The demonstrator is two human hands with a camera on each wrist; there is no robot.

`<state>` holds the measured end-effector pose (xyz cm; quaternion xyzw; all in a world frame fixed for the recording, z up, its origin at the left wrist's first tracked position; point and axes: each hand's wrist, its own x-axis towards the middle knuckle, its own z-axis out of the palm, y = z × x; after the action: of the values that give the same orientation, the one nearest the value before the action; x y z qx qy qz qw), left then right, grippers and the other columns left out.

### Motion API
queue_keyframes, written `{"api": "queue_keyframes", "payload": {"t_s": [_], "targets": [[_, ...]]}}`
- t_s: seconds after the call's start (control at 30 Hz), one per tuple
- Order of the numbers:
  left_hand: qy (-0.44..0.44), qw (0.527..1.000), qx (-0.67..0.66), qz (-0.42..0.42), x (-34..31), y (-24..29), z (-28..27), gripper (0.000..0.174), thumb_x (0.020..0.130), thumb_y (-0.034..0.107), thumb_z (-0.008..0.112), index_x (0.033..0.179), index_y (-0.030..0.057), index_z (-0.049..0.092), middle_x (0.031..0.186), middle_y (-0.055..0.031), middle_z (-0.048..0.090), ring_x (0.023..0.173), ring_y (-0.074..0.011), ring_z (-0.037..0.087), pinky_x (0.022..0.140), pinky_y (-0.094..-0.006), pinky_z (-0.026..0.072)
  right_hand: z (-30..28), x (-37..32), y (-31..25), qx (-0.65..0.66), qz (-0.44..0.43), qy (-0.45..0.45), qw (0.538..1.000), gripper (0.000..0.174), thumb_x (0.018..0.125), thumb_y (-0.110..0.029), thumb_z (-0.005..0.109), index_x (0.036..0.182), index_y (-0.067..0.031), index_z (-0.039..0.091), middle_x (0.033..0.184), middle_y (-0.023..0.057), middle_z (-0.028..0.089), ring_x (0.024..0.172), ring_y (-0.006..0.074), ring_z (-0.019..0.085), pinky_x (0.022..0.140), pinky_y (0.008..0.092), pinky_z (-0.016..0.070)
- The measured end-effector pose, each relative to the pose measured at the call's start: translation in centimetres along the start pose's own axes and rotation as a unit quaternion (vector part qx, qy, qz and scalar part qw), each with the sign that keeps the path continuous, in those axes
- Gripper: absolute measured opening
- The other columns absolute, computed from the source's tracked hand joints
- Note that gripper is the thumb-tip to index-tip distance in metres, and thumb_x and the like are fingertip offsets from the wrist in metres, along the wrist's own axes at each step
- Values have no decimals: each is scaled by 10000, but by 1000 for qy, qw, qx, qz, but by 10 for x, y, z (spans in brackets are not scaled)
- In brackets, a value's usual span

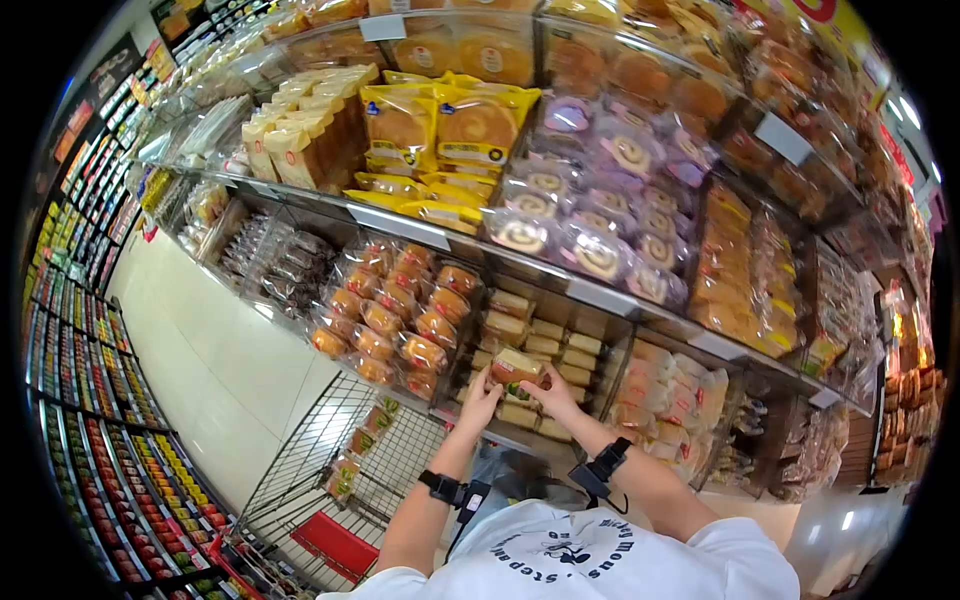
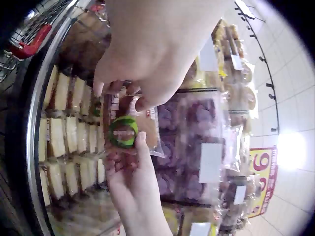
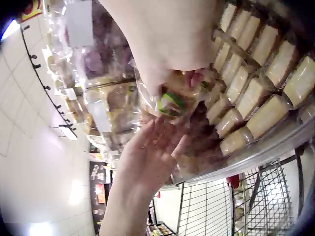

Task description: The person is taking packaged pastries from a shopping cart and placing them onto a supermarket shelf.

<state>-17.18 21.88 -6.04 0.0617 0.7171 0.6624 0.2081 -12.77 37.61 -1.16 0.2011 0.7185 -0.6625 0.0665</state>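
Note:
In the head view, a wrapped cake (image 1: 517, 368) in clear film is held between both hands, above a bin of similar pale wrapped cakes (image 1: 545, 346). My left hand (image 1: 481, 394) grips its left end and my right hand (image 1: 556, 391) its right end. A round green label shows on the wrapped cake (image 2: 124, 132) in the left wrist view, where the right hand's thumb lies on the film beside it. Seen from the right wrist, the left hand (image 3: 155, 152) has its palm turned up, fingertips at the pack's edge.
A wire shopping cart (image 1: 300, 440) at lower left carries several small packs (image 1: 362, 440) and has a red flap (image 1: 335, 545). Left of the bin are round wrapped buns (image 1: 383, 318); right of it, bagged breads (image 1: 668, 405). Shelves above hold yellow bags (image 1: 470, 125) and purple-wrapped rolls (image 1: 600, 210).

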Motion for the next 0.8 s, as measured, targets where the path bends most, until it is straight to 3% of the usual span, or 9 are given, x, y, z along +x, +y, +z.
{"api": "queue_keyframes", "payload": {"t_s": [0.1,0.17,0.2,0.33,0.43,0.57,0.63,0.73,0.8], "targets": [[12,993,-72,-91,27,10,-2,511,763,135,465,1209,74,223,999,-51,389,862,-123,393,710,-245,347,21,40,15,-88,-10,49,995,569,691,-293,583,1146,-75,321,892,61,466,652,114,474,543,247,400],[14,958,-214,-190,41,16,-6,543,770,146,459,1230,135,171,1007,-33,390,859,-118,399,691,-244,348,28,56,14,-112,63,37,991,548,703,-261,570,1160,-92,318,970,84,461,719,137,510,583,274,429],[18,951,-237,-195,47,10,-7,565,781,165,455,1238,161,123,1022,-33,389,882,-121,422,693,-257,373,32,62,15,-123,36,49,990,537,705,-243,570,1153,-88,319,969,91,464,734,154,518,590,285,434],[39,930,-273,-243,66,6,1,348,777,163,456,1088,127,303,980,-17,414,839,-124,435,578,-275,412,43,85,41,-132,-29,52,989,507,717,-257,558,1117,-54,320,991,119,450,836,197,502,672,276,413],[103,917,-275,-271,70,15,12,304,775,160,463,1044,100,334,934,-32,436,779,-123,460,553,-258,427,53,80,43,-154,1,140,978,519,707,-228,570,1119,-63,301,983,129,471,797,199,526,625,316,436],[115,899,-298,-300,77,20,11,208,772,175,478,932,54,421,753,-42,491,559,-122,475,360,-223,364,58,80,36,-120,30,185,975,565,723,-287,542,1141,-42,251,1014,164,442,849,214,495,660,295,418],[120,898,-292,-306,83,13,10,210,773,182,479,917,38,430,732,-51,492,520,-132,474,340,-228,361,59,86,47,-114,2,189,975,596,736,-320,519,1159,-33,212,1047,178,401,919,217,447,708,275,394],[153,896,-290,-299,88,5,12,223,772,193,482,917,31,431,712,-65,493,494,-141,473,334,-240,367,60,81,5,-36,123,154,980,631,739,-307,518,1190,-27,176,1078,177,384,908,227,447,729,285,383],[175,897,-288,-287,93,2,14,231,771,199,484,919,31,429,695,-67,493,494,-146,476,341,-247,373,60,89,24,-21,107,164,980,644,739,-329,507,1202,-35,169,1043,185,429,851,240,486,661,283,400]]}}
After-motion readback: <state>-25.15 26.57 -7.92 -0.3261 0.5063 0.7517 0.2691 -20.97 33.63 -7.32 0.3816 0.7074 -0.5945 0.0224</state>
